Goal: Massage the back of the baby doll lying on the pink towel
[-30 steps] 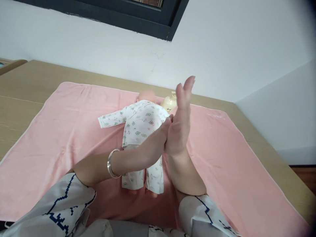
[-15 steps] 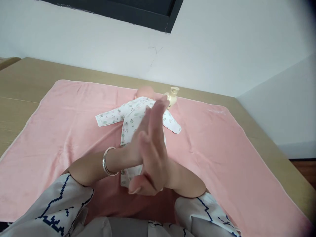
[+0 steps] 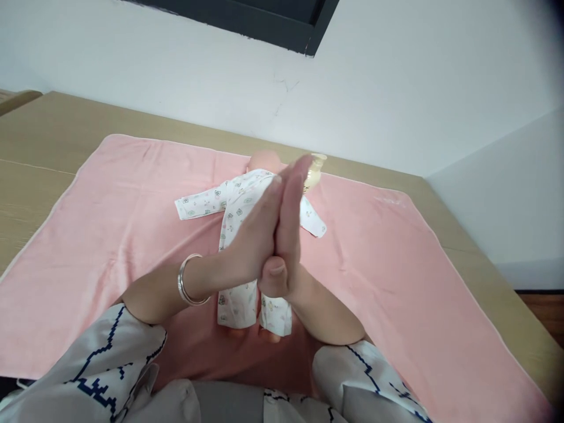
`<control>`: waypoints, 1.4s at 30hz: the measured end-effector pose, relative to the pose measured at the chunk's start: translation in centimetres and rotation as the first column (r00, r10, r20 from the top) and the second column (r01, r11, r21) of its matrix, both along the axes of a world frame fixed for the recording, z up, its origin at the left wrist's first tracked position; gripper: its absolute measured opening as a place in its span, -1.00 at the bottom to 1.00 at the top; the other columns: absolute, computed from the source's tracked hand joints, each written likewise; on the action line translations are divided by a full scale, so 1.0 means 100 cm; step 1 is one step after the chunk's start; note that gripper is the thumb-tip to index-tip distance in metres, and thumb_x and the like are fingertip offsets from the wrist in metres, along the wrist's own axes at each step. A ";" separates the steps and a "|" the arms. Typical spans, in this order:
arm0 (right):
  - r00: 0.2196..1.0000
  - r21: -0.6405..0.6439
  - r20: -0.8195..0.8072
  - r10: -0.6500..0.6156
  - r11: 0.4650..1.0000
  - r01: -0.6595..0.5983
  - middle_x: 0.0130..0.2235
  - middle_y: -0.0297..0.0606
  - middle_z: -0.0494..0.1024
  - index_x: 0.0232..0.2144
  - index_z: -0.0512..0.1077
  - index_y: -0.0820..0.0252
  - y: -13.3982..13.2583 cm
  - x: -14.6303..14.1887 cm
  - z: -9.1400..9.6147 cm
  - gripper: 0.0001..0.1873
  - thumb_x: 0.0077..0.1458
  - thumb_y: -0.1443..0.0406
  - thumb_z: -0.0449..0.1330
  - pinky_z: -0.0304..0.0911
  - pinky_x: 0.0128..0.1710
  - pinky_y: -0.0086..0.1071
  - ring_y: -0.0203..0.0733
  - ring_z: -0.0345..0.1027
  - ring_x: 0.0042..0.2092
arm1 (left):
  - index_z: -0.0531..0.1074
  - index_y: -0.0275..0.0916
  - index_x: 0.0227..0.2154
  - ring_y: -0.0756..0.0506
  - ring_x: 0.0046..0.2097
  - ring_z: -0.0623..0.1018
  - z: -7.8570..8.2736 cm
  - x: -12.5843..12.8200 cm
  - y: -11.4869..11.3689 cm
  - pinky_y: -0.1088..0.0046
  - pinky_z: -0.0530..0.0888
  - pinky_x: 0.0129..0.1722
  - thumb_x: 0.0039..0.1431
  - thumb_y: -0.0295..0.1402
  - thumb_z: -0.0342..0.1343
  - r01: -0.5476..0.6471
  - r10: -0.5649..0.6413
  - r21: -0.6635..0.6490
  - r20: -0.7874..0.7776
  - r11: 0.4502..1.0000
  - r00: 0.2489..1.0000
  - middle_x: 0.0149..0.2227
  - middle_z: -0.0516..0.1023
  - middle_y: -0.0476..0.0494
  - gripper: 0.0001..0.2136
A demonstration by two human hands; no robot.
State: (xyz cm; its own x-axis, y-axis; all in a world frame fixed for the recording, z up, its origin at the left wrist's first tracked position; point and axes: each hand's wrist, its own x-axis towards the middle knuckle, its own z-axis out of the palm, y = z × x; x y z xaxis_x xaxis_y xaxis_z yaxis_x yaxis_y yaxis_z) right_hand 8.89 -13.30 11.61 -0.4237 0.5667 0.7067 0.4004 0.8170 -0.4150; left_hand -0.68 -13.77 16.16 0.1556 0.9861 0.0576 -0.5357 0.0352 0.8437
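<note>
My left hand [image 3: 250,235], with a silver bangle [image 3: 184,281] on its wrist, lies palm to palm against my right hand [image 3: 288,226]. The fingers of both hands are stretched out and point up and away from me, and nothing shows between them. Behind and below them a baby doll [image 3: 240,205] lies on a pink blanket [image 3: 145,235]. It wears white printed clothes with long sleeves and trouser legs. My hands cover much of its middle and part of its head. A cream-coloured bottle [image 3: 315,171] stands beside the doll's head, partly hidden by my fingertips.
The blanket is spread over a wooden table [image 3: 176,130], whose far edge runs along a white wall [image 3: 211,82]. A dark frame [image 3: 264,26] is set in the wall above. Small folds mark the blanket.
My palms have come flat together, where half a second ago they were blurred and turned against each other. My right thumb has drawn in, and the doll's trouser legs and feet now show.
</note>
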 end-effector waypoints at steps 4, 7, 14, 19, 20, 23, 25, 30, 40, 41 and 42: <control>0.985 -0.120 -0.093 0.147 0.980 -0.158 0.40 -0.54 -0.62 0.31 -0.72 -0.03 -0.023 -0.019 -0.001 -0.28 0.35 -0.06 -0.38 -0.39 0.47 0.05 0.02 -0.70 0.41 | 0.26 -0.11 0.19 -0.13 0.42 0.04 -0.003 -0.009 0.010 0.21 -0.07 0.45 0.44 -0.15 -0.33 -0.084 0.116 0.238 -0.127 0.968 0.985 0.30 0.24 0.11 -0.58; 0.978 -0.259 -0.065 0.198 0.943 -0.208 0.42 -0.42 -0.52 0.29 -0.77 -0.03 -0.040 -0.021 0.003 -0.24 0.38 -0.03 -0.30 -0.28 0.46 0.01 -0.02 -0.60 0.43 | 0.18 -0.15 0.24 -0.11 0.40 0.12 0.000 -0.017 0.028 0.23 0.03 0.43 0.42 -0.08 -0.39 -0.109 0.123 0.153 -0.088 0.982 0.988 0.24 0.32 -0.02 -0.51; 0.997 -0.330 -0.076 0.016 0.943 -0.040 0.21 -0.24 0.37 0.32 0.04 0.03 0.005 0.003 -0.002 -0.51 0.39 0.22 -0.09 0.27 0.24 -0.05 -0.09 0.22 0.26 | 0.33 -0.31 0.06 -0.15 0.27 0.36 -0.043 -0.021 0.107 0.21 0.22 0.35 0.41 -0.08 -0.38 -0.201 0.190 -0.113 -0.102 0.973 0.976 0.08 0.46 -0.25 -0.48; 0.743 -0.166 0.636 -0.209 0.903 0.396 0.29 0.07 0.21 0.24 0.21 0.43 0.042 0.018 -0.008 -0.42 0.16 0.53 -0.05 -0.05 0.35 0.10 0.20 -0.03 0.35 | 0.44 -0.32 -0.17 -0.14 0.11 0.51 -0.102 0.003 0.137 0.25 0.37 0.23 0.34 -0.23 -0.14 -0.343 0.345 0.057 -0.287 0.937 0.894 0.00 0.52 -0.25 -0.68; 0.651 -0.169 0.742 -0.162 0.894 0.416 0.33 0.09 0.12 0.27 0.17 0.47 0.045 0.019 -0.010 -0.38 0.14 0.53 -0.04 -0.12 0.37 0.11 0.23 -0.15 0.38 | 0.44 -0.31 -0.19 -0.13 0.08 0.52 -0.108 0.008 0.137 0.27 0.39 0.21 0.33 -0.26 -0.12 -0.342 0.354 0.095 -0.305 0.935 0.884 -0.03 0.54 -0.24 -0.71; 0.550 -0.242 0.834 -0.031 0.876 0.417 0.38 0.01 -0.01 0.32 0.07 0.45 0.057 0.022 -0.021 -0.36 0.19 0.50 -0.07 -0.13 0.38 0.05 0.17 -0.25 0.41 | 0.46 -0.27 -0.19 -0.11 0.07 0.52 -0.120 0.017 0.131 0.28 0.38 0.20 0.33 -0.27 -0.13 -0.301 0.380 0.247 -0.399 0.921 0.835 -0.05 0.56 -0.19 -0.71; 0.602 -0.238 0.797 -0.058 0.885 0.401 0.38 -0.05 -0.02 0.33 0.04 0.40 0.074 0.025 -0.033 -0.37 0.22 0.46 -0.07 -0.14 0.39 0.04 0.13 -0.25 0.41 | 0.46 -0.24 -0.16 -0.12 0.09 0.50 -0.127 0.018 0.129 0.26 0.37 0.21 0.34 -0.24 -0.14 -0.285 0.422 0.330 -0.490 0.900 0.763 -0.03 0.55 -0.17 -0.70; 0.774 -0.213 0.606 -0.185 0.900 0.381 0.37 -0.25 0.07 0.33 0.09 0.16 0.120 0.033 -0.064 -0.47 0.36 0.28 -0.18 -0.23 0.39 0.11 0.02 -0.21 0.41 | 0.40 -0.27 0.02 -0.14 0.16 0.44 -0.148 0.013 0.131 0.18 0.32 0.28 0.35 -0.28 -0.17 -0.255 0.523 0.473 -0.611 0.843 0.594 0.10 0.48 -0.25 -0.66; 0.655 -0.177 0.693 -0.301 0.810 0.560 0.36 0.14 -0.01 0.33 0.05 0.43 0.106 0.023 -0.069 -0.42 0.30 0.35 -0.15 -0.11 0.33 0.12 0.34 -0.23 0.39 | 0.36 -0.30 0.08 -0.18 0.20 0.40 -0.163 0.012 0.132 0.10 0.30 0.30 0.36 -0.24 -0.20 -0.217 0.580 0.560 -0.629 0.800 0.517 0.14 0.44 -0.27 -0.61; 0.698 -0.198 0.663 -0.272 0.835 0.513 0.37 0.06 -0.01 0.33 0.08 0.36 0.111 0.028 -0.070 -0.43 0.32 0.32 -0.17 -0.14 0.34 0.11 0.29 -0.24 0.39 | 0.36 -0.30 0.07 -0.18 0.19 0.41 -0.163 0.012 0.132 0.10 0.31 0.29 0.36 -0.23 -0.21 -0.215 0.586 0.567 -0.626 0.795 0.515 0.13 0.44 -0.27 -0.60; 0.737 -0.218 0.626 -0.254 0.851 0.478 0.38 -0.02 -0.01 0.32 0.10 0.28 0.118 0.033 -0.071 -0.45 0.34 0.28 -0.18 -0.17 0.36 0.10 0.23 -0.25 0.40 | 0.36 -0.30 0.08 -0.18 0.19 0.41 -0.164 0.012 0.132 0.09 0.31 0.29 0.37 -0.22 -0.22 -0.211 0.591 0.576 -0.623 0.790 0.512 0.13 0.44 -0.28 -0.60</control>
